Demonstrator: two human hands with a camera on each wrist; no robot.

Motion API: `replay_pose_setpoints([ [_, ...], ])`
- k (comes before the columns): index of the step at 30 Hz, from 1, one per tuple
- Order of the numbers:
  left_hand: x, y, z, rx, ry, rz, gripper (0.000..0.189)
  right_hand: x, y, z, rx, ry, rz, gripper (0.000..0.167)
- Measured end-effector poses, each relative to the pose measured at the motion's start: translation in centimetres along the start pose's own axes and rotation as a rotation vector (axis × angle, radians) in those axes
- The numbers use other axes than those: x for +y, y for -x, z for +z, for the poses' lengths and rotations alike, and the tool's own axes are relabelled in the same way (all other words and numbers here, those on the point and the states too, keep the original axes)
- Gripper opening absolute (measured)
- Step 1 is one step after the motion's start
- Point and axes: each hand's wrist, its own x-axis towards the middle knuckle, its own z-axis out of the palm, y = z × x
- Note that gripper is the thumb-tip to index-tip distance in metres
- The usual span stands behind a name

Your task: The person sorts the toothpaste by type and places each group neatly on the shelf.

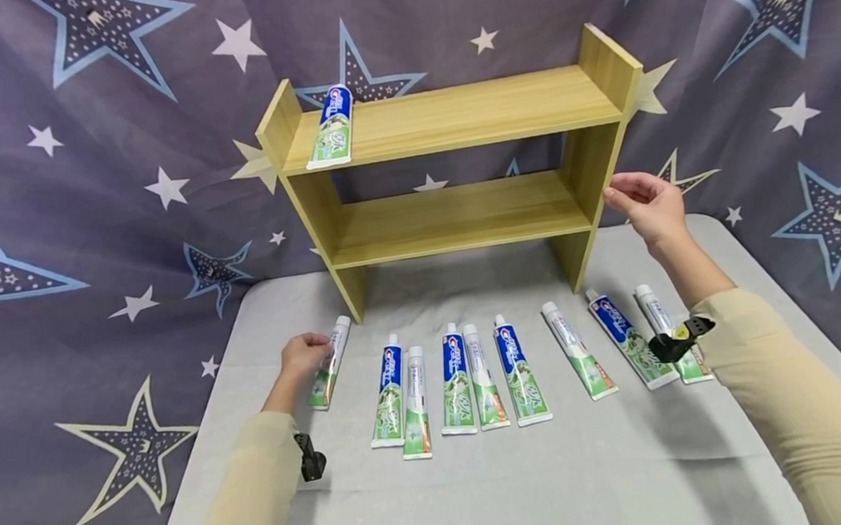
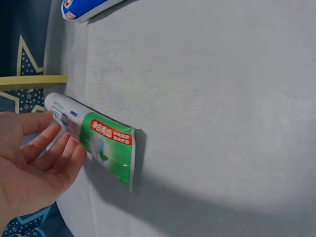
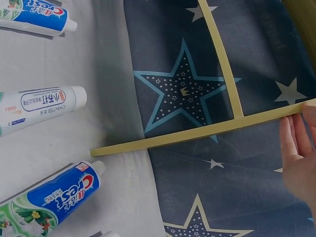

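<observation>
At the table's left side, my left hand [image 1: 304,358] pinches a white-and-green toothpaste tube [image 1: 332,362] near its cap. In the left wrist view the bent fingers [image 2: 69,163] lie along that tube's upper part, and the thumb's exact position is unclear. My right hand [image 1: 652,207] is raised beside the right side panel of a wooden shelf [image 1: 461,213], fingers loosely bent with nothing seen between them. The right wrist view has the hand overlapping the panel's edge; whether it touches cannot be told. One blue-and-green toothpaste tube [image 1: 334,128] leans on the top shelf's left end.
Several more tubes lie in a row before the shelf, among them a blue-and-green tube [image 1: 387,395], a white-and-green tube [image 1: 580,353] and another blue-and-green tube [image 1: 630,340] under the right forearm. Behind the grey-covered table [image 1: 485,490] hangs a star-patterned curtain [image 1: 118,155].
</observation>
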Motion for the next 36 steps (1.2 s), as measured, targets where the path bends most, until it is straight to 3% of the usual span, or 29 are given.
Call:
replay_pose_setpoints([
  [11,-1.0,-0.1,1.4,0.042,0.142,-0.053,0.034,0.2,-0.1,0.0,-0.007,-0.037,-0.004,0.021],
  [23,-0.9,0.6,2.0,0.085,0.066,-0.046,0.034,0.2,-0.2,0.0,0.026,0.055,-0.011,0.015],
  [36,-0.4,0.8,2.0,0.034,-0.043,-0.076,0.036,0.1,-0.2,0.0,0.027,0.082,-0.001,0.02],
])
